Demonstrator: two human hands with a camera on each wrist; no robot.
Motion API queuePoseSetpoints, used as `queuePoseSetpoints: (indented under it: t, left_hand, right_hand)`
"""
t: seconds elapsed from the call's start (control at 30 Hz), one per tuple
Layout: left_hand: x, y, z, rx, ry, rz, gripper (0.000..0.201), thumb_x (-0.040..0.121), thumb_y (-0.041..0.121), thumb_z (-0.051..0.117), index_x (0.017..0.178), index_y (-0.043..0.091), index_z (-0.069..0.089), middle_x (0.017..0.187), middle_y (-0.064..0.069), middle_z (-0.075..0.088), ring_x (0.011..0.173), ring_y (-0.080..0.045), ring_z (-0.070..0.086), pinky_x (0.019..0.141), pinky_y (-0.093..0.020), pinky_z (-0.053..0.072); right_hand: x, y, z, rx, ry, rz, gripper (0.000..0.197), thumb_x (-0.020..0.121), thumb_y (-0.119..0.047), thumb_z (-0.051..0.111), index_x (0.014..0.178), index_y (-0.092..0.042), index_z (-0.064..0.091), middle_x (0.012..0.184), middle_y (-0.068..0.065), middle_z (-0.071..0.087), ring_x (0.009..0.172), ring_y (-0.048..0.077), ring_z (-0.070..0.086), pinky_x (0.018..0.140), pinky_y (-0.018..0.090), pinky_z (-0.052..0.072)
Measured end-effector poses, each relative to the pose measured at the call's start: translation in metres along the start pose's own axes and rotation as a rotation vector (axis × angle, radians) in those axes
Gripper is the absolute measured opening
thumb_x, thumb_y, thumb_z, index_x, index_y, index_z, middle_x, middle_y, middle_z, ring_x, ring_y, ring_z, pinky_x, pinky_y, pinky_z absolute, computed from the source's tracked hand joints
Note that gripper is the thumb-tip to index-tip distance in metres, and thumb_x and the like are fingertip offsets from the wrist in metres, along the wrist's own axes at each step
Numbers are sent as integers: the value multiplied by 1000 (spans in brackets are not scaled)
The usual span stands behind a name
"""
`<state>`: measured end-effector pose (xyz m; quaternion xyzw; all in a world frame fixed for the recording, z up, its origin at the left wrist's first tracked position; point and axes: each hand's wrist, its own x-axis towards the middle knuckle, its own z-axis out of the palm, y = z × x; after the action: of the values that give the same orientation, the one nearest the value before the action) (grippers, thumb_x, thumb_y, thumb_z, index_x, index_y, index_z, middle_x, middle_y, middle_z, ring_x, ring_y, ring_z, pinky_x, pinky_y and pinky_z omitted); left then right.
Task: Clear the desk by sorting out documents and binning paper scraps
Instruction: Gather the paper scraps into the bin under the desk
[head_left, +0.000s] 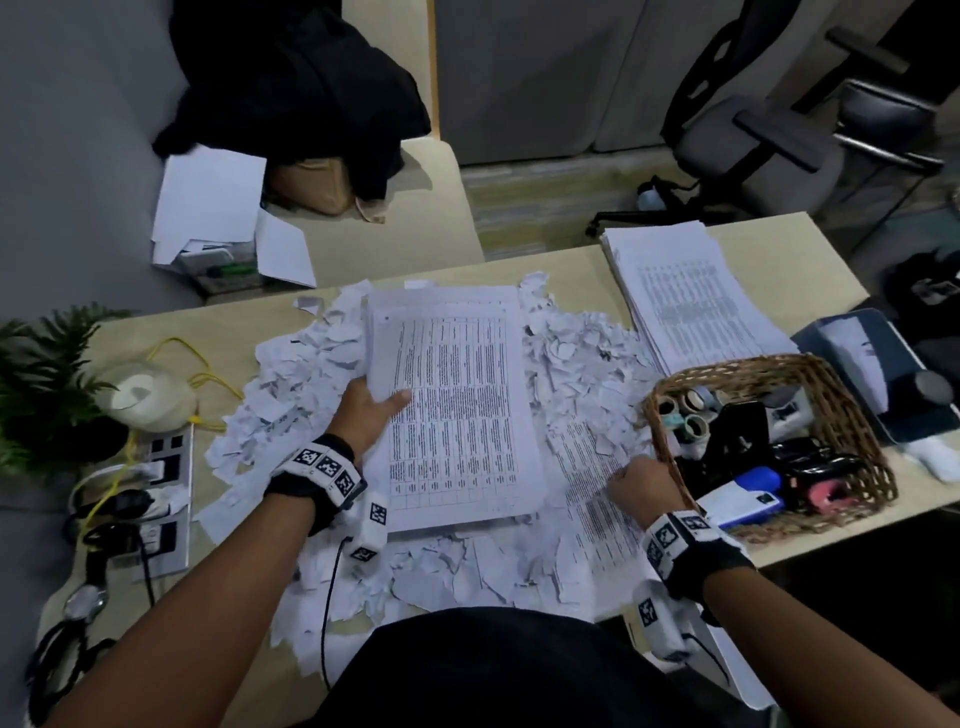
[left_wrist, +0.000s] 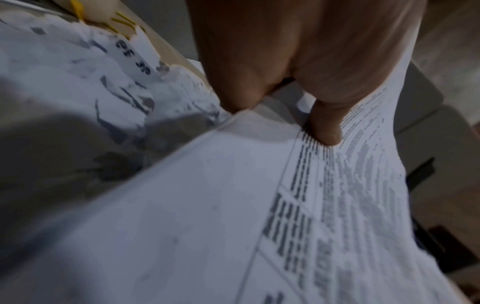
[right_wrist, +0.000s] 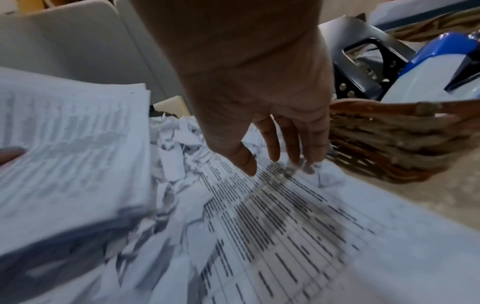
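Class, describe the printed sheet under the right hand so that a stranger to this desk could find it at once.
Start at the wicker basket on the desk's right side. Just left of it, a single printed sheet lies flat among the torn scraps, the right hand reaching down to it. Unlike the thick stack gripped by the left hand, it is one loose page.

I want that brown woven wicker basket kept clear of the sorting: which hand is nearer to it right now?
Right. The right hand reaches onto a loose printed sheet right beside the brown woven wicker basket. The left hand grips the printed document stack, further left.
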<state>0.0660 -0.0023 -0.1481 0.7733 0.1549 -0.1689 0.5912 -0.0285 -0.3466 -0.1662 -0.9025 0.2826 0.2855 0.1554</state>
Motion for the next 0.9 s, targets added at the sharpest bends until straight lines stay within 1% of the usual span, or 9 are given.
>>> queuePoseSetpoints:
  t: [0.07, 0.13, 0.27, 0.37, 0.47, 0.6, 0.73, 0.8, 0.9]
  left_hand:
    - [2, -7, 10, 76, -21, 12, 41, 89, 20, 67, 126, 5, 57, 118, -10, 65, 110, -26, 60, 95, -32, 44]
    - [2, -14, 18, 150, -19, 16, 39, 90, 18, 66, 125, 2, 57, 118, -14, 65, 109, -28, 61, 92, -30, 43]
    - [-2, -27, 23, 224, 25, -3, 40, 91, 20, 66, 124, -1, 57, 117, -16, 64, 109, -28, 61, 91, -29, 44]
    - [-5, -30, 23, 244, 41, 3, 39, 91, 19, 65, 124, -1, 58, 119, -18, 64, 109, -30, 62, 89, -27, 43]
    - [-7, -29, 22, 268, 44, 27, 39, 92, 17, 64, 125, -2, 57, 121, -18, 63, 112, -30, 60, 88, -25, 40]
    - [-9, -28, 18, 284, 49, 49, 41, 91, 18, 65, 126, -2, 56, 122, -17, 63, 113, -30, 59, 89, -25, 40]
    - [-10, -32, 13, 291, 52, 41, 40, 91, 20, 66, 124, -1, 58, 120, -16, 64, 110, -29, 61, 90, -27, 43]
    - [-11, -33, 10, 288, 52, 42, 39, 91, 20, 65, 124, 0, 59, 118, -15, 65, 109, -29, 62, 90, -28, 43]
    - [-12, -31, 9, 278, 53, 37, 39, 92, 19, 65, 125, 1, 58, 119, -15, 65, 108, -28, 61, 90, -28, 43]
  right_hand:
    - [1, 7, 15, -5, -22, 19, 45, 73, -25, 60, 108, 2, 54, 114, 20, 55, 96, 32, 60, 81, 32, 51]
    - [-5, 10, 22, -23, -48, 55, 63, 75, -29, 62, 129, -4, 41, 136, 20, 35, 116, 41, 51, 96, 42, 46]
    - [-11, 11, 27, -88, 2, -9, 64, 82, -31, 64, 133, -8, 34, 136, 20, 34, 116, 42, 50, 93, 44, 45]
    - [-7, 11, 25, -35, 87, -71, 78, 80, -29, 69, 142, -5, 27, 139, 24, 38, 121, 41, 47, 96, 44, 44]
    - [1, 10, 19, 15, 69, -56, 103, 76, -35, 78, 150, -2, 14, 143, 28, 34, 129, 42, 40, 102, 44, 40]
    - [0, 1, 23, 8, 47, -2, 119, 68, -34, 87, 150, -11, 4, 147, 30, 22, 132, 46, 34, 106, 50, 36]
    - [3, 0, 21, 6, 36, 13, 128, 63, -34, 89, 151, -12, -1, 139, 25, 43, 127, 42, 45, 104, 52, 37]
    - [6, -1, 16, 49, 14, 41, 119, 65, -29, 88, 149, -8, 7, 131, 21, 54, 123, 39, 51, 105, 51, 37]
    - [5, -10, 1, 151, 6, 27, 87, 68, -22, 83, 136, -2, 34, 125, 20, 58, 115, 37, 56, 96, 45, 50]
